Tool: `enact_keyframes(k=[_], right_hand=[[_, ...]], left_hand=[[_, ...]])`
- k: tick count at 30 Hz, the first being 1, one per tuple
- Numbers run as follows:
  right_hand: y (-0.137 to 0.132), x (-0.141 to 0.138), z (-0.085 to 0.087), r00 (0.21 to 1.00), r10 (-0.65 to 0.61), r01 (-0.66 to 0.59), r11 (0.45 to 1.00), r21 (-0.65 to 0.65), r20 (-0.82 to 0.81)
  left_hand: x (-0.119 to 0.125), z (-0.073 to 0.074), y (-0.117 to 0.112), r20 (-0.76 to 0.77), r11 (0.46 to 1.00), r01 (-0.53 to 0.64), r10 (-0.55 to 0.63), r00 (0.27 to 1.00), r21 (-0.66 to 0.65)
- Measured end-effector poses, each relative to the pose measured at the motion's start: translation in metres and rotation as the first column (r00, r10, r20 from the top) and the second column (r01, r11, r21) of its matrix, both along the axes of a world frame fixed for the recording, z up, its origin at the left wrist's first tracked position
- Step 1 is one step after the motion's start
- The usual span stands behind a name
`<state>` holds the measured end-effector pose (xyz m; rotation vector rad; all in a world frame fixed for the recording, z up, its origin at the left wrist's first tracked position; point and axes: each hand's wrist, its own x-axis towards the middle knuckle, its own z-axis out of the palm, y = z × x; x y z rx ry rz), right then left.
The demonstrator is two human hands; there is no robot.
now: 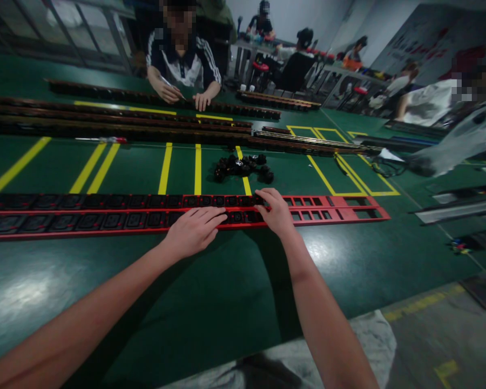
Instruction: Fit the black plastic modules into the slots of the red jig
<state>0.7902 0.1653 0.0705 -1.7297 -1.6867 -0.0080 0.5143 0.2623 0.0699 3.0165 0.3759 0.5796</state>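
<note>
Two long red rails (319, 215) with rectangular cutouts lie side by side across the green table in front of me. Black sockets (134, 219) fill their cutouts from the left up to about where my hands are. My left hand (196, 229) rests flat over the nearer rail, fingers extended together and pointing right. At the end of the filled row on the farther rail, my right hand (276, 213) has thumb and index finger closed about a black socket (260, 200); its fingers partly cover the piece. Beyond the rails sits a pile of loose black sockets (243, 166).
Dark long rails (117, 120) run across the table behind the pile. A red-handled screwdriver (119, 140) lies near them. Opposite, a co-worker (184, 65) handles another dark rail. Cables (386, 166) and a clear plastic bag (461, 143) are at the right.
</note>
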Motion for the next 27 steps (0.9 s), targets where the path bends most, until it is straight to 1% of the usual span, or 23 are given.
enact_keyframes(k=[7,17,22,27], right_hand=[[0.0003,0.0038,-0.0047,0.997,0.008,-0.007,1.000,-0.013,0.075],[0.0021,0.0058,-0.0055,0.988,-0.003,0.006,1.000,-0.024,0.153],[0.0025,0.0060,-0.0050,0.983,-0.004,0.014,0.999,-0.053,0.186],[0.0028,0.0071,-0.0044,0.978,-0.007,0.032,0.992,-0.120,0.208]], left_hand=[[-0.0002,0.0004,0.0000,-0.004,1.000,0.003,-0.003,1.000,-0.020],[0.0002,-0.0003,-0.0004,0.009,1.000,0.000,0.000,1.000,-0.030],[0.0005,0.0005,-0.0004,0.007,1.000,0.003,-0.003,1.000,-0.017],[0.0004,0.0002,-0.0002,-0.004,1.000,0.003,-0.003,1.000,-0.011]])
